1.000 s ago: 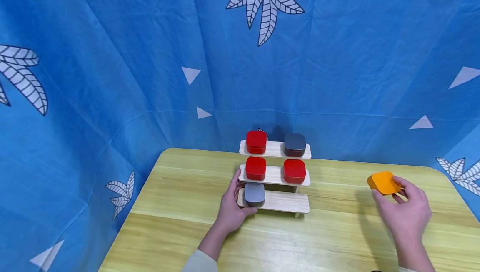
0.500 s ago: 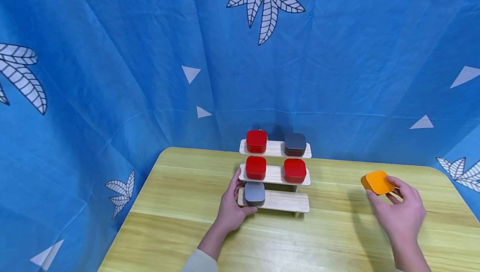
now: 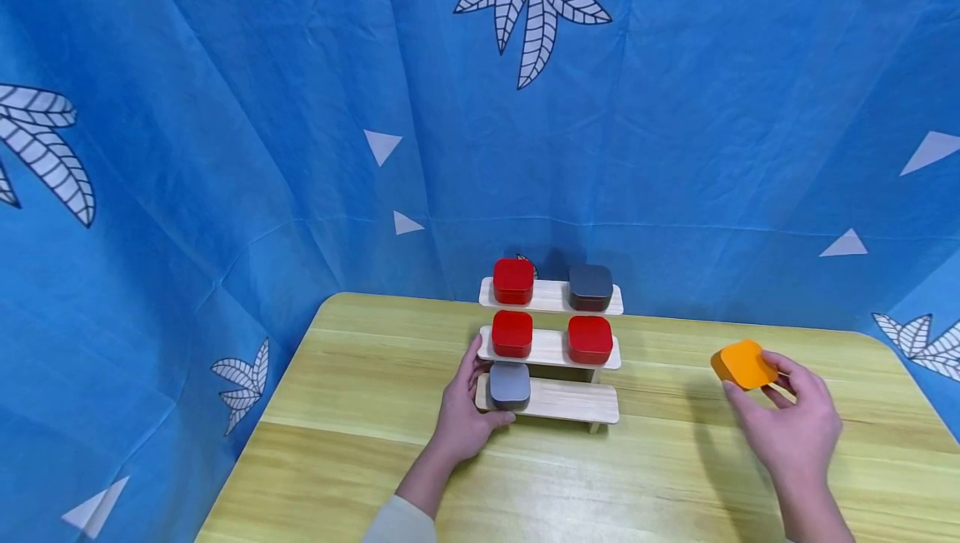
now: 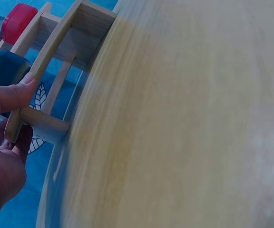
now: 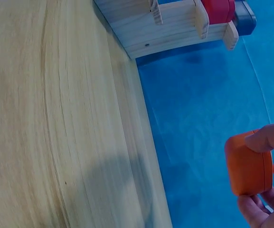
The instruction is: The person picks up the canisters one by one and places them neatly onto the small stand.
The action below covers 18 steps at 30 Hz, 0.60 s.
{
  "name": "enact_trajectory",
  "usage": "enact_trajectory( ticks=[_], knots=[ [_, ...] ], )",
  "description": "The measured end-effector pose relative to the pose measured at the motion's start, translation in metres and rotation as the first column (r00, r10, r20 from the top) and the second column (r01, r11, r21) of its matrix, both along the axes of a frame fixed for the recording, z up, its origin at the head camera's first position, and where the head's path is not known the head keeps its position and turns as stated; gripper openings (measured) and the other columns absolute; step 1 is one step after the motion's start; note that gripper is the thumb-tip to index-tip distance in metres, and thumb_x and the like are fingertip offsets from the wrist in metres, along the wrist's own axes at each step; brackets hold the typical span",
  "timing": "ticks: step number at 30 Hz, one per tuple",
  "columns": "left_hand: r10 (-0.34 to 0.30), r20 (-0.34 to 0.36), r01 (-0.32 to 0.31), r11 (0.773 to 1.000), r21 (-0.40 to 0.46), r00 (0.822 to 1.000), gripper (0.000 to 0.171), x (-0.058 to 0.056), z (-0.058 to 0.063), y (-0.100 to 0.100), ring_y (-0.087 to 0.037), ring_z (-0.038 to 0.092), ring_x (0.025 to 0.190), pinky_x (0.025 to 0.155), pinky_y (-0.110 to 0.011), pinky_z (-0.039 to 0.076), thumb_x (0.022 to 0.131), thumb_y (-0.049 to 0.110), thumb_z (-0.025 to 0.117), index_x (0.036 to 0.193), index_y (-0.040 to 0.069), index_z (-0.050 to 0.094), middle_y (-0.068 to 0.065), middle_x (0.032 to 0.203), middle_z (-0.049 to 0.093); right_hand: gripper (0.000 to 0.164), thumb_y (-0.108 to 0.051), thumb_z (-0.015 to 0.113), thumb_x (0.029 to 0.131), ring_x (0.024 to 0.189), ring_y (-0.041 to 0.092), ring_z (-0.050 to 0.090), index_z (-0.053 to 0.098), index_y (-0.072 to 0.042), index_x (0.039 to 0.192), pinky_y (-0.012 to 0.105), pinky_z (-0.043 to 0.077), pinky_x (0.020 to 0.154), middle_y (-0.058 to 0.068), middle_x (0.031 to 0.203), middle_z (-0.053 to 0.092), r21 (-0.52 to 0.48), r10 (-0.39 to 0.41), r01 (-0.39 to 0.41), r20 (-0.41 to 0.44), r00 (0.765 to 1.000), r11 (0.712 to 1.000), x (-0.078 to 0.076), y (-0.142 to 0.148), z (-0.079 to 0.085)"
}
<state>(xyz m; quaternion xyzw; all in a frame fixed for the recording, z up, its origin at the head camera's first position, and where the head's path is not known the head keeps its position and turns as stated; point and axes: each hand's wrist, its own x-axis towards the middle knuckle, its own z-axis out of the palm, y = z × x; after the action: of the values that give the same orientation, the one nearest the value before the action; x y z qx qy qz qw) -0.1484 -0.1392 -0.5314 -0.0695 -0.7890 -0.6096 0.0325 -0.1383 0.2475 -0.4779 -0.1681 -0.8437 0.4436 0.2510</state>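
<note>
My left hand (image 3: 467,414) grips the left end of a three-tier wooden stand (image 3: 573,403), thumb at the front of the lowest shelf. On that shelf sits a grey rounded-square tin (image 3: 509,386) at the left. The middle shelf bears a red tin (image 3: 512,334) and another red tin (image 3: 589,340). Up on the top shelf are a red tin (image 3: 513,281) and a dark grey tin (image 3: 590,287). Off to the right, above the table, my right hand (image 3: 797,422) pinches an orange tin (image 3: 745,365) between thumb and fingers; it is tilted.
Everything stands on a light wooden table (image 3: 360,376) with rounded back corners. A blue curtain (image 3: 675,151) with leaf prints hangs behind it and down its left side.
My right hand has moved left with the orange tin, toward the stand. The left hand and the stand have stayed in place.
</note>
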Motion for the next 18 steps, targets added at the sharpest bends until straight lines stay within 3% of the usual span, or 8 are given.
enact_trajectory(
  ticks=[18],
  knots=[
    [0.003, 0.005, -0.003, 1.0, -0.013, 1.0, 0.125, 0.001, 0.002, 0.0, -0.015, 0.046, 0.129, 0.114, -0.041, 0.031, 0.069, -0.009, 0.087, 0.159, 0.04, 0.016, 0.005, 0.145, 0.044, 0.062, 0.007, 0.088, 0.068, 0.096, -0.005, 0.051, 0.066, 0.001, 0.126, 0.004, 0.045, 0.075, 0.01, 0.117, 0.058, 0.018, 0.074, -0.073, -0.06, 0.995, 0.997, 0.009, -0.016, 0.0]
  ],
)
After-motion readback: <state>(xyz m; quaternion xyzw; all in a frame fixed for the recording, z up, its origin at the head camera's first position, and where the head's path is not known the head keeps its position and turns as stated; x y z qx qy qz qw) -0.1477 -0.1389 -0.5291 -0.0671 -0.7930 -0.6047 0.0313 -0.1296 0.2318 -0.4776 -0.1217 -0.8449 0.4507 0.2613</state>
